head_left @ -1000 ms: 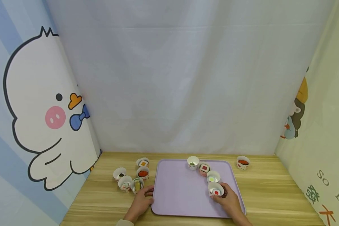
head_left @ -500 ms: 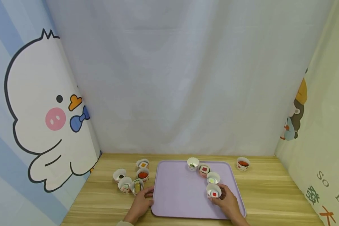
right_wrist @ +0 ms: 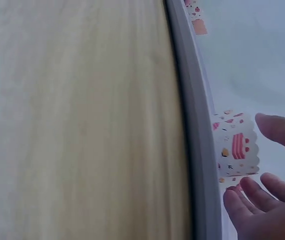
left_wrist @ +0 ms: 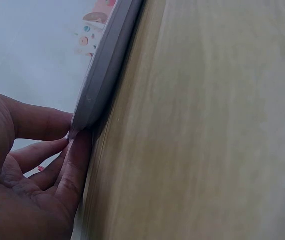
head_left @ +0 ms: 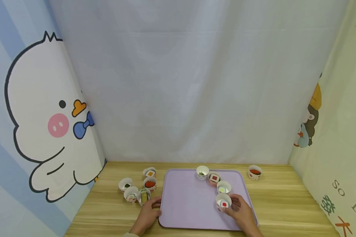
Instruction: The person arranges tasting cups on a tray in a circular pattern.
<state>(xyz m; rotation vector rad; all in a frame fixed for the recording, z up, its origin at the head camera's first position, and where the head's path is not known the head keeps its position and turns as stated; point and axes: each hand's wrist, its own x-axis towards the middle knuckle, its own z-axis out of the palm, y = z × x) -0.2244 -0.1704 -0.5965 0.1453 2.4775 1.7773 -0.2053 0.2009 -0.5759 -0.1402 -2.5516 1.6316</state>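
My left hand (head_left: pixel 148 213) is at the left edge of a lilac tray (head_left: pixel 184 197). In the left wrist view its thumb and fingers (left_wrist: pixel 76 167) meet at the tray's rim and pinch it. On the right part of the tray stands a white paper cup (head_left: pixel 223 200) holding a small piece with a red square top. My right hand (head_left: pixel 242 212) is beside this cup, thumb and fingers spread. In the right wrist view the printed cup wall (right_wrist: pixel 235 142) shows between thumb and fingers, with a gap to the thumb.
A cup with a pale yellow-green square (head_left: pixel 223 188), a cup with a dark red square (head_left: pixel 214 178) and a cup with green bits (head_left: pixel 202 172) curve along the tray's back right. A red-filled cup (head_left: pixel 255 172) stands right of the tray. Several cups, one yellow-filled (head_left: pixel 144 197), cluster at left.
My right hand has brought the red-square cup slightly left, in line with the others, and its fingers have come loose from it. My left hand stays at the tray's edge.
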